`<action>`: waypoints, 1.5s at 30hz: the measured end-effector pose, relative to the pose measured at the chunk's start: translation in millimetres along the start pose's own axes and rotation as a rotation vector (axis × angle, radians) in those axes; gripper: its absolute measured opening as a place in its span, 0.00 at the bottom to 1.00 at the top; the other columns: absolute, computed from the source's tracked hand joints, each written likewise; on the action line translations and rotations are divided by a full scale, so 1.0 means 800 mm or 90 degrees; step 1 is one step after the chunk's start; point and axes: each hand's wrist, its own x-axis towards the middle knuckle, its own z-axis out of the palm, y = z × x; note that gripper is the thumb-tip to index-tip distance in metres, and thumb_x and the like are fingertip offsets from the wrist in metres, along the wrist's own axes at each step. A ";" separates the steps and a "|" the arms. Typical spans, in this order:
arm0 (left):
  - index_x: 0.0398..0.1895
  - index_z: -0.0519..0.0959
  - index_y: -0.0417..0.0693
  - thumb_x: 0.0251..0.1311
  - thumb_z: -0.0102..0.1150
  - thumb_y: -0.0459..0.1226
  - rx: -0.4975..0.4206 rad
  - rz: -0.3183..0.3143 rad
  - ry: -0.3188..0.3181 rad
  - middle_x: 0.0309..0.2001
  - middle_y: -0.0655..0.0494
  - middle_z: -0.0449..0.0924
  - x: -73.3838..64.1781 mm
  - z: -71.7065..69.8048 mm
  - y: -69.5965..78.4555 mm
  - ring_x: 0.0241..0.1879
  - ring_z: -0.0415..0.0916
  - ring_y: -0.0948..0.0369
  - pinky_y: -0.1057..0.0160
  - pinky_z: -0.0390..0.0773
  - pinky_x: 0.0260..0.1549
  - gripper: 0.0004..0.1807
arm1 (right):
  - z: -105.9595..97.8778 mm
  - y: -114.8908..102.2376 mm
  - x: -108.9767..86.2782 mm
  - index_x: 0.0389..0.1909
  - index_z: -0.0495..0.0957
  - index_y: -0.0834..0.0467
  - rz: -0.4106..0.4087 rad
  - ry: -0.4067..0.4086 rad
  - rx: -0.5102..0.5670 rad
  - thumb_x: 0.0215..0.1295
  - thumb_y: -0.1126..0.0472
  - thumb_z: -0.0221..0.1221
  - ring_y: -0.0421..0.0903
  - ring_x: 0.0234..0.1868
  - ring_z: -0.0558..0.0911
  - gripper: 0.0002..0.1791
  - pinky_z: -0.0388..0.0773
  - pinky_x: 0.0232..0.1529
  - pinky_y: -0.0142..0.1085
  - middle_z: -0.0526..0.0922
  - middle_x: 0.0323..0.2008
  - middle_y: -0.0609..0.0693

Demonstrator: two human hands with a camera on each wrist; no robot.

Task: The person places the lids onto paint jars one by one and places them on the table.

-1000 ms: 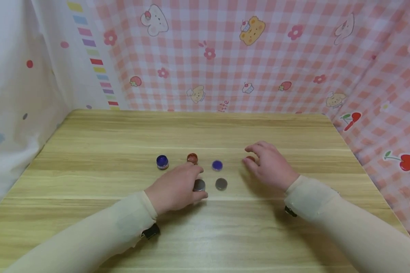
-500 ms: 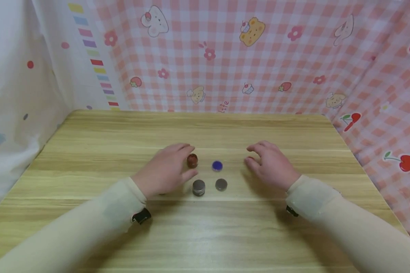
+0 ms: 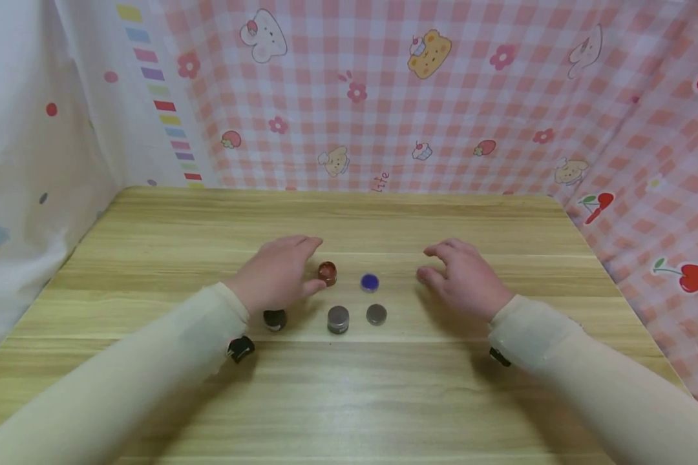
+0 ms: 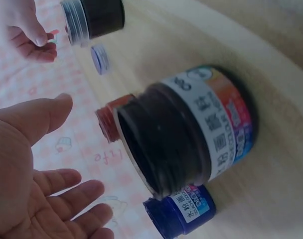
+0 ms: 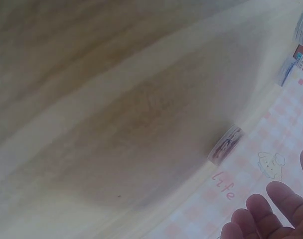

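Note:
My left hand [image 3: 276,274] hovers with thumb and fingers spread beside an uncovered red-brown paint jar [image 3: 327,274]; its thumb tip looks very near the jar. Below the palm, an uncovered black paint jar [image 4: 186,134] fills the left wrist view. Also uncovered, a blue paint jar [image 4: 184,214] is hidden by the left hand in the head view. A dark jar with a grey top [image 3: 338,320] stands front centre, beside a grey lid [image 3: 376,314] and a blue lid [image 3: 369,282]. My right hand [image 3: 465,278] holds nothing, fingers loosely bent. Near it lies a clear lid with reddish stains [image 5: 226,144].
The wooden table [image 3: 349,400] carries all the jars and lids. Pink checked cloth [image 3: 384,116] hangs at its back and right side, and white cloth [image 3: 23,148] hangs at its left.
My left hand has moved back and left, from the grey-topped jar to beside the red-brown jar. It now covers the blue jar, and the black jar shows below it. My right hand barely moved.

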 end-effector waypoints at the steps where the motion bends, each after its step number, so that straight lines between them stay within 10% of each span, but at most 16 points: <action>1: 0.80 0.62 0.40 0.68 0.67 0.53 -0.003 -0.004 -0.007 0.78 0.41 0.67 0.001 0.000 -0.001 0.78 0.63 0.42 0.40 0.60 0.77 0.45 | 0.000 0.001 0.001 0.68 0.75 0.64 0.001 -0.001 -0.002 0.78 0.50 0.59 0.63 0.71 0.72 0.27 0.67 0.73 0.60 0.76 0.67 0.61; 45: 0.70 0.74 0.44 0.64 0.72 0.53 0.019 0.025 -0.075 0.59 0.48 0.83 0.038 0.011 0.001 0.58 0.80 0.49 0.45 0.76 0.64 0.37 | 0.001 0.020 0.018 0.75 0.68 0.64 -0.007 -0.084 -0.114 0.78 0.49 0.60 0.68 0.74 0.69 0.34 0.63 0.75 0.62 0.72 0.72 0.69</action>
